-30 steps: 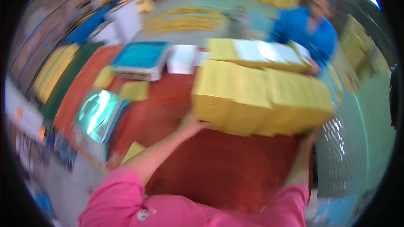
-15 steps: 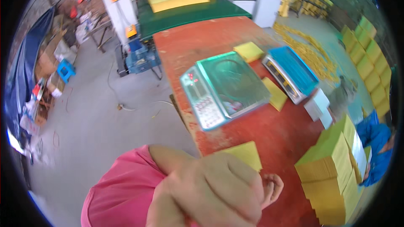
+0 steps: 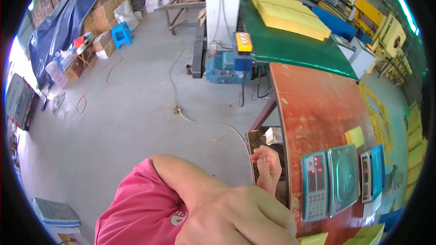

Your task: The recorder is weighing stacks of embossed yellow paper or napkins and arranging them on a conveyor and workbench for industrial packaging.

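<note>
My left hand (image 3: 245,220) is large and close at the bottom, back turned up. A pink sleeve (image 3: 136,199) covers its upper arm. Its fingertips are hidden, so I cannot tell what it holds. Just beyond, my right hand (image 3: 269,165) shows loosely bent fingers with the thumb apart and nothing in them. It is beside the left edge of a worn red table (image 3: 318,109). To its right on that table stands a scale (image 3: 314,183) with a metal pan and lit red digits. A second scale with a blue tray (image 3: 377,168) stands beside it.
A yellow pad (image 3: 354,137) lies behind the scales; yellow sheets (image 3: 368,236) are at lower right. Beyond are a green-topped table (image 3: 295,56) with a yellow stack (image 3: 290,16), a blue motor (image 3: 227,68) and a white pillar (image 3: 222,13). A cable (image 3: 204,121) crosses the floor near a blue stool (image 3: 121,35).
My view has swung left, so the table and scales sit farther right and more floor shows. My right hand now appears at the table's left edge; my left hand stays close to the camera.
</note>
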Motion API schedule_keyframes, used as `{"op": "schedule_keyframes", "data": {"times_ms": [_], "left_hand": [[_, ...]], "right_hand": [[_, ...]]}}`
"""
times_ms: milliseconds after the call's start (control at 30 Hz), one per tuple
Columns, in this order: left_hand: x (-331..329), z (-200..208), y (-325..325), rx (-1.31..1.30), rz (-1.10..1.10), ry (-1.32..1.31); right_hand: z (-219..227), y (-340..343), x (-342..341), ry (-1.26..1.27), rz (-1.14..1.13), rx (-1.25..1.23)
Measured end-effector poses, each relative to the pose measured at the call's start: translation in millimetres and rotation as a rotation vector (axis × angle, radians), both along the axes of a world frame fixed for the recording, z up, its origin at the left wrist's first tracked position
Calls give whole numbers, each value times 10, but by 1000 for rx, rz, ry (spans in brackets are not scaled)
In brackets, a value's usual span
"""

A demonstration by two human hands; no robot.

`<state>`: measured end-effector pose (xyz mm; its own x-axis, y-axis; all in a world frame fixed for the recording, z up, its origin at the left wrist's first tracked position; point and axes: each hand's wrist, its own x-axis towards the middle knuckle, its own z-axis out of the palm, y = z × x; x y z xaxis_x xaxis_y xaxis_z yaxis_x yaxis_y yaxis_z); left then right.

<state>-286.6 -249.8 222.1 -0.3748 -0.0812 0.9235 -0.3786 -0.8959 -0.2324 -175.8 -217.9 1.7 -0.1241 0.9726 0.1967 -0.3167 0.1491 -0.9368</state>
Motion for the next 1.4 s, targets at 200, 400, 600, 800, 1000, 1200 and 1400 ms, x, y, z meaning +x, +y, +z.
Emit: {"op": "schedule_keyframes", "data": {"times_ms": [200,400,600,800,1000,1200,1400], "left_hand": [[-804,-336,999,-179,348,361],[-1693,-1605,3312,-877,1031,904],[-2095,-2305,4845,-1112,1171,1085],[-2191,-2514,5502,-1085,1211,1255],[-2285,-2434,5495,-932,1244,1218],[-2494,-2356,5714,-804,1128,1385],[-2749,-2435,5912,-634,970,1519]], "right_hand": [[-70,1304,-659,-118,109,-24],[-323,3092,-1101,-515,-4,151],[-193,4528,-1436,-765,18,170],[-416,5275,-1702,-879,22,306],[-396,5105,-1743,-831,118,162],[-550,5117,-1905,-845,4,30],[-412,5016,-2199,-790,-138,-53]]}}
